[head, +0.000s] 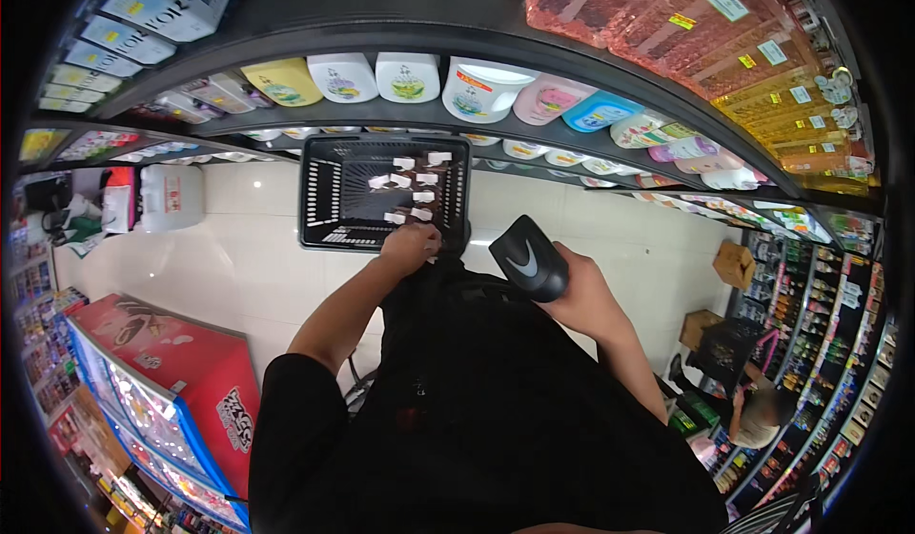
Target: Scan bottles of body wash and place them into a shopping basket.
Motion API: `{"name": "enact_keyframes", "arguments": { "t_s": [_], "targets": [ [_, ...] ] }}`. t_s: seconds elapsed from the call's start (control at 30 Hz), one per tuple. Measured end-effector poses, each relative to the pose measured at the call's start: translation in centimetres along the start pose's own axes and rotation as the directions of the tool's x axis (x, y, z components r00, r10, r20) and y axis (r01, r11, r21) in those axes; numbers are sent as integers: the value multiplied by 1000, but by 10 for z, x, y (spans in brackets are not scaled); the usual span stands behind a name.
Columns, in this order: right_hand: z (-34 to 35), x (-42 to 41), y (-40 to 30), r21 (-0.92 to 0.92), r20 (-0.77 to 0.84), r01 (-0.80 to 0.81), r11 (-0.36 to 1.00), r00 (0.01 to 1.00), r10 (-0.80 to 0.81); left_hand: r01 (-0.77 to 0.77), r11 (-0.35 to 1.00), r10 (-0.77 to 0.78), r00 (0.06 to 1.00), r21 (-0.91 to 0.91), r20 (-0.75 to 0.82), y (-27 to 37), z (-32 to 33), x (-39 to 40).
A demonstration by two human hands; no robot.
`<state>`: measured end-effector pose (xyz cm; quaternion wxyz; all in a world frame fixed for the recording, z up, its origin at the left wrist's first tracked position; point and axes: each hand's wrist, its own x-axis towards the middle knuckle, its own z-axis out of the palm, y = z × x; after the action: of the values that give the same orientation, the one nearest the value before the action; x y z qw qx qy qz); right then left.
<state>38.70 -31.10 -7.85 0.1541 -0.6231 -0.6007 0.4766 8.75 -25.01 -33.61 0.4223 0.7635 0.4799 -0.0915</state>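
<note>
My right hand [582, 294] is wrapped around a black handheld barcode scanner [530, 259] with a grey curved mark on its head. Just over the near rim of a black plastic shopping basket [309, 198], my left hand [412, 248] has its fingers curled. A small pale bit shows by the fingertips, but whether they grip something cannot be made out. Inside the basket, mostly to its right side, lie several small dark items with white tags [423, 196]. Their exact kind is too small to tell.
Shelves ahead carry plastic bottles [407, 80] and large pink bottles [629, 26]. A white jerrycan [171, 198] stands on the tiled floor [250, 262] at left, near a red chest freezer [171, 362]. Cardboard boxes [734, 264] and another person [758, 419] are at right.
</note>
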Motion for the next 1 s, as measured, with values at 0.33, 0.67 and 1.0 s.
{"name": "enact_keyframes", "arguments": {
  "t_s": [0.33, 0.67, 1.0],
  "targets": [
    [19, 47, 4, 570, -3, 169, 804, 979, -204, -440, 770, 194, 852, -463, -487, 126, -208, -124],
    [44, 46, -31, 526, -271, 319, 788, 941, -200, -585, -3, -410, 741, -811, -533, 193, -168, -107],
    [-21, -4, -70, 283, 30, 566, 774, 802, -597, -121, -596, 267, 902, -794, -338, 149, -155, -118]
  ]
}}
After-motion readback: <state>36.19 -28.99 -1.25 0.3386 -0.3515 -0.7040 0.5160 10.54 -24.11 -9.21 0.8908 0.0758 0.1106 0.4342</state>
